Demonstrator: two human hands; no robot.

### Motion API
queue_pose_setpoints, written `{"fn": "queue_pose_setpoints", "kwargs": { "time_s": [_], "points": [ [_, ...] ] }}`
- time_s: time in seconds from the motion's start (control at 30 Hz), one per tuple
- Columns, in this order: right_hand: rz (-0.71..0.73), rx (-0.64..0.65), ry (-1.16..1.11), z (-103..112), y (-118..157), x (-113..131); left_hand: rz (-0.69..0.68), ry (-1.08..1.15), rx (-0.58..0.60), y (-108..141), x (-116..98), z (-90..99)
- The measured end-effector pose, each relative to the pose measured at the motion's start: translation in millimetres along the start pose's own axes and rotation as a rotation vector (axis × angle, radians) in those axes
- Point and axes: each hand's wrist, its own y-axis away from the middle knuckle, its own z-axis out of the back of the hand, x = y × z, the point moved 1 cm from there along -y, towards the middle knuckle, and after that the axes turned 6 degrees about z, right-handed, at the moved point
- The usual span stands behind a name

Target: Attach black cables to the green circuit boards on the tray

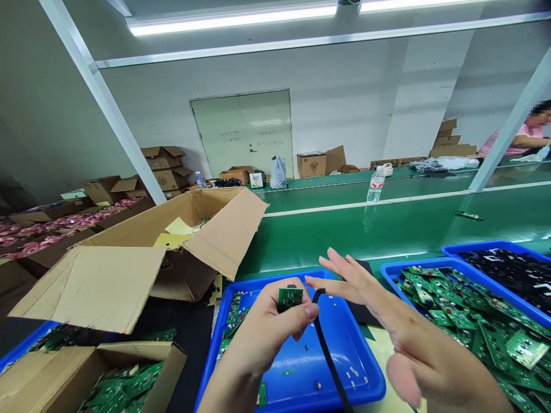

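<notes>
Currently, the left hand [275,335] is pinching a circuit board [290,297]; the right hand [385,312] is hovering open, apparently empty. A snagging strap [329,355] could be tugging the board loose.

We can read no word or number with certainty. Well beyond our left hand [278,324], dark writing runs in short lines across both leaves of the pale double door [241,135], too small for us to make out. Far ahead, between our two hands, a cardboard box [312,165] bears a round printed emblem, its details blurred. Beyond our right hand [385,312], the water bottle [375,184] wears a label with red marks that we cannot decipher.
</notes>
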Motion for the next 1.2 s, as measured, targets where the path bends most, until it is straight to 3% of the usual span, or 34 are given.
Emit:
{"fn": "queue_pose_setpoints", "kwargs": {
  "time_s": [0.17, 0.33, 0.47, 0.6, 0.73, 0.93, 1.07, 1.2],
  "points": [
    [-0.071, -0.112, 0.248, -8, -8, -2, 0.001, 0.000, 0.015, 3, -2, -0.9],
    [-0.270, -0.119, 0.032, -5, -10, -16, -0.024, -0.054, -0.082, 7, -5, 2.1],
    [-0.212, -0.058, -0.245, -7, -15, -10, -0.080, -0.172, -0.135, 4, -6, 2.1],
    [-0.192, -0.085, -0.309, -12, -22, -4, -0.092, -0.211, -0.115, 0, -7, -1.4],
    [-0.193, -0.139, -0.263, -11, -20, -7, -0.071, -0.249, -0.081, -1, -8, 3.8],
    [-0.254, -0.115, -0.096, -3, -12, -12, 0.019, -0.214, 0.097, 4, -10, 14.1],
    [-0.219, -0.111, -0.026, -2, -11, -10, 0.106, -0.208, 0.107, 4, -8, 13.0],
    [-0.166, -0.119, 0.012, -3, -13, -7, 0.093, -0.321, 0.111, 3, -10, 12.9]
  ]
}}
